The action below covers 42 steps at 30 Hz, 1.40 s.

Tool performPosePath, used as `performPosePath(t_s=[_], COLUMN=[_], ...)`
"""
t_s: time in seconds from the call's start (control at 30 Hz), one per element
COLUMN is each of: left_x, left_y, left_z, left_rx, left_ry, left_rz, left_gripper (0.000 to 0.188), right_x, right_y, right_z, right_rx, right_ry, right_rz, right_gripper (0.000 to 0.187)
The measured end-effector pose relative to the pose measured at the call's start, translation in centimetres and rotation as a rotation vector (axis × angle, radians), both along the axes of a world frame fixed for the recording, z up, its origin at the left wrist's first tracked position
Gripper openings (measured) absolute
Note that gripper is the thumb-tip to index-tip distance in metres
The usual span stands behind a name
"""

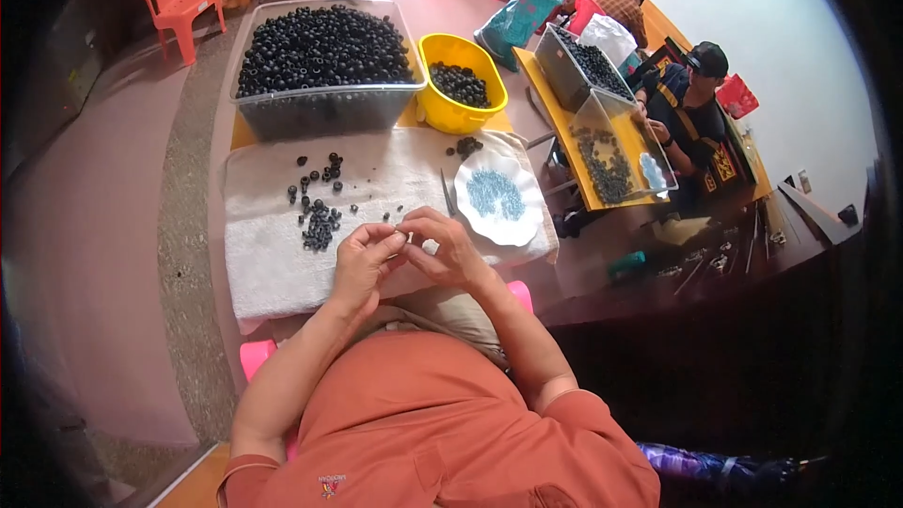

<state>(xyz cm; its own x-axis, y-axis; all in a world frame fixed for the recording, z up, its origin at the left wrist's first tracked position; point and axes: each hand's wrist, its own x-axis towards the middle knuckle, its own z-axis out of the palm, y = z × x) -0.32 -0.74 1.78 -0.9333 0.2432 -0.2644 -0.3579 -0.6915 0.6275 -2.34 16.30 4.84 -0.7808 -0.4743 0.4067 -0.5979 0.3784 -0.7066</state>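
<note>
The left hand and the right hand meet above a white cloth on the wooden worktop. Each grip is narrow, fingertips pinched; from here I can't tell what's inside. Small round black beads lie just past the left hand. On the right, a white wavy-edged plate holds tiny blue beads. A yellow plastic tub sits farther off.

beyond the left hand i watch remotely, black beads dot white towel; past the right hand, yellow tub, white dish, pale-blue bits.
</note>
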Motion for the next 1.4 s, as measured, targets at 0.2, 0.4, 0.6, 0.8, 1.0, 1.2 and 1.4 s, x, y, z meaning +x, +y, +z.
performPosePath(t_s=[0.2,0.4,0.6,0.8,1.0,1.2,1.4], left_x=[-0.1,0.1,0.1,-0.2,-0.3,-0.4,-0.5], left_y=[0.1,0.4,0.3,0.0,-0.2,-0.1,-0.2], left_z=[-0.2,-0.3,-0.9,-0.4,-0.4,-0.7,-0.6], left_rx=[-0.036,-0.013,-0.021,-0.055,-0.084,-0.073,-0.094], left_ry=[-0.001,0.053,0.027,-0.017,-0.028,-0.033,-0.01], left_rz=[0.007,0.094,0.135,0.18,0.165,0.181,0.159], left_gripper=[0.015,0.015,0.016,0.016,0.014,0.014,0.014], right_x=[-0.2,0.3,0.6,-1.2,-2.8,-3.1,-3.8], right_y=[0.1,-0.8,-1.1,0.8,2.4,2.6,6.7], right_z=[-0.5,-3.0,-2.1,-0.9,0.0,1.9,3.2], right_rx=[-0.032,-0.132,-0.163,-0.007,0.206,0.324,0.469], right_ry=[-0.024,0.112,0.136,0.083,0.152,0.058,0.088], right_rz=[0.008,-0.081,-0.15,-0.247,-0.249,-0.24,-0.357], right_gripper=[0.026,0.028,0.027,0.021,0.016,0.014,0.012])
